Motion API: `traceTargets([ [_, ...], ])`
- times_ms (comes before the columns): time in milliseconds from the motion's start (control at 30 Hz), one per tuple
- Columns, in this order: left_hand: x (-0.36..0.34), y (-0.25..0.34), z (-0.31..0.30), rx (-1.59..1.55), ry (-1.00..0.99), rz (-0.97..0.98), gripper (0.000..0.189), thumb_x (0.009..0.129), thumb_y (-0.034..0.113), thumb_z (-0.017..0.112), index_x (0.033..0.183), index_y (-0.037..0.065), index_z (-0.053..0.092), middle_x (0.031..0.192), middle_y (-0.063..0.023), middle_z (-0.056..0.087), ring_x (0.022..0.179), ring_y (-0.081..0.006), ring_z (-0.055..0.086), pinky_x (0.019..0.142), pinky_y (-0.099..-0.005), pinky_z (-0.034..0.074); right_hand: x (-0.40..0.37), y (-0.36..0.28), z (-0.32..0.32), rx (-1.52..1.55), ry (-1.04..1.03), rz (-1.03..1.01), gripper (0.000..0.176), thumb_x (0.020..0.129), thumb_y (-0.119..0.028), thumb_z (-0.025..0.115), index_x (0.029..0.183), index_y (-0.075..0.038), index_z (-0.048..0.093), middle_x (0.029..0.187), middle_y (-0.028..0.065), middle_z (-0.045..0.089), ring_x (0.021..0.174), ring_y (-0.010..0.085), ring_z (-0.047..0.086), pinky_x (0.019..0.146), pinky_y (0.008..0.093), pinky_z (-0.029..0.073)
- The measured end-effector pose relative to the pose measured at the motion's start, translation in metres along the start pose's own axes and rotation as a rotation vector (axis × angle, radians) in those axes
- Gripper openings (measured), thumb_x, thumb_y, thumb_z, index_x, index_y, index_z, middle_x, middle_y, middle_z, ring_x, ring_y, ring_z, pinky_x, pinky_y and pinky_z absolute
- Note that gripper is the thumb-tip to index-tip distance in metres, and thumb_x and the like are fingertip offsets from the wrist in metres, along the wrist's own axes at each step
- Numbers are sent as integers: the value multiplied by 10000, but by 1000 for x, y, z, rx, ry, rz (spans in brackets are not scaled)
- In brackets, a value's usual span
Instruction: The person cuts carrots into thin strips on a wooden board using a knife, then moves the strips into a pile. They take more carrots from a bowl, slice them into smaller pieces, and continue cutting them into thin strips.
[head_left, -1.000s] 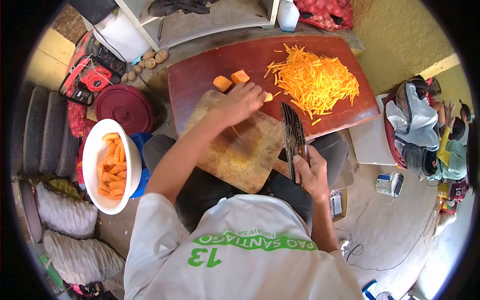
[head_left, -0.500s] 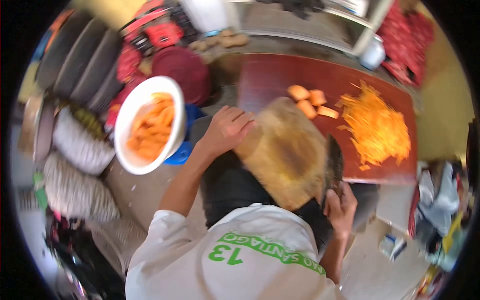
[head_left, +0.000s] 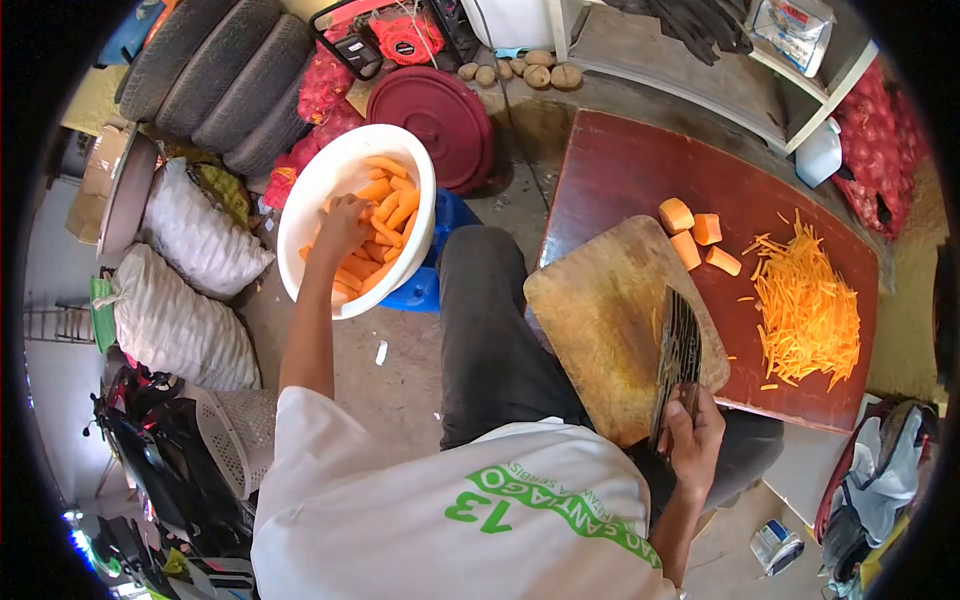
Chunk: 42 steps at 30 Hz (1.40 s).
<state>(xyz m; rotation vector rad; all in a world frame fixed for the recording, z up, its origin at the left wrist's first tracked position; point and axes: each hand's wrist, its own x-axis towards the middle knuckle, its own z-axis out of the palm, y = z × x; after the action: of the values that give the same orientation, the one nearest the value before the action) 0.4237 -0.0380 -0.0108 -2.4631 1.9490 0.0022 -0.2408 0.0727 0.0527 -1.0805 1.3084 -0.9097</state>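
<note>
I am reaching my left hand (head_left: 340, 225) into the white bowl (head_left: 335, 165) at my ten o'clock, fingers lying among the peeled carrots (head_left: 388, 222); whether they are closing on one I cannot tell. My right hand (head_left: 693, 440) is wrapping tight around the handle of the cleaver (head_left: 678, 345), its blade resting on the wooden board (head_left: 600, 310) at my one o'clock. Carrot chunks (head_left: 692, 238) are sitting on the red table (head_left: 620, 170) at the board's one o'clock, shredded carrot (head_left: 810, 310) at its three o'clock.
</note>
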Motion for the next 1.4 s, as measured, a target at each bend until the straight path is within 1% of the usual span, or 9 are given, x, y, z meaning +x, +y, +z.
traceTargets([
  [233, 16, 10, -15, 61, -102, 108, 499, 685, 110, 912, 1173, 139, 812, 1258, -92, 686, 1348, -333, 593, 1159, -707, 352, -4, -3, 0, -59, -5, -7, 84, 1088, -47, 651, 1026, -5, 612, 739, -37, 498, 560, 38, 492, 493, 242, 394],
  [300, 17, 3, -23, 123, -124, 101, 430, 714, 85, 871, 1141, 96, 819, 1185, -137, 729, 1246, -362, 660, 1108, -658, 436, -6, -11, 3, -55, 11, 8, 87, 1083, -41, 651, 1015, -4, 610, 728, -41, 509, 559, 35, 496, 497, 243, 398],
  [533, -31, -24, -74, 42, 194, 205, 230, 831, 55, 766, 1047, -22, 755, 1018, -246, 743, 987, -477, 725, 859, -541, 574, -6, 2, -7, -46, 11, -30, 100, 1088, -64, 661, 1032, 5, 617, 730, -29, 524, 563, 46, 512, 500, 256, 408],
  [767, -111, 134, -129, -147, 572, 115, 304, 925, 67, 862, 1204, -19, 776, 975, -191, 753, 851, -382, 723, 779, -475, 580, -5, -2, -8, -30, -2, -12, 113, 1098, -90, 671, 1105, 17, 636, 735, -24, 532, 572, 50, 508, 506, 268, 409],
  [833, -125, 187, -90, -597, 536, 139, 359, 937, 117, 877, 1250, -24, 774, 989, -157, 769, 842, -342, 718, 771, -437, 572, -5, 3, -10, -40, -14, -28, 132, 1095, -93, 677, 1140, 27, 644, 738, -23, 535, 577, 49, 504, 510, 266, 410],
  [933, -143, 307, -79, -684, 358, 354, 271, 915, 182, 875, 1144, 55, 805, 997, -131, 764, 916, -346, 704, 889, -467, 522, -8, 0, -10, -75, 16, -44, 151, 1091, -91, 684, 1156, 40, 648, 741, -26, 530, 586, 45, 494, 519, 261, 408],
  [1033, -147, 368, -32, -719, 204, 596, 412, 934, 205, 833, 1281, 4, 737, 1071, -151, 731, 1003, -361, 685, 939, -499, 478, -14, -4, -15, -105, 63, -96, 212, 1086, -81, 689, 1238, 65, 661, 750, -30, 539, 596, 36, 470, 531, 252, 396],
  [1233, -163, 409, -11, -606, 242, 735, 486, 924, 229, 844, 1321, -15, 705, 1165, -163, 636, 1091, -378, 593, 981, -510, 417, -31, -13, -19, -309, 91, -133, 410, 1038, -59, 741, 1396, 108, 631, 826, 109, 629, 715, 125, 578, 644, 324, 525],
  [1400, -164, 408, -5, -667, 220, 777, 489, 907, 219, 852, 1313, -13, 707, 1065, -145, 615, 1011, -367, 580, 949, -513, 416, -37, -14, -5, -487, 37, -254, 484, 972, -51, 787, 1395, 117, 622, 1045, 301, 744, 898, 446, 760, 791, 444, 602],
])
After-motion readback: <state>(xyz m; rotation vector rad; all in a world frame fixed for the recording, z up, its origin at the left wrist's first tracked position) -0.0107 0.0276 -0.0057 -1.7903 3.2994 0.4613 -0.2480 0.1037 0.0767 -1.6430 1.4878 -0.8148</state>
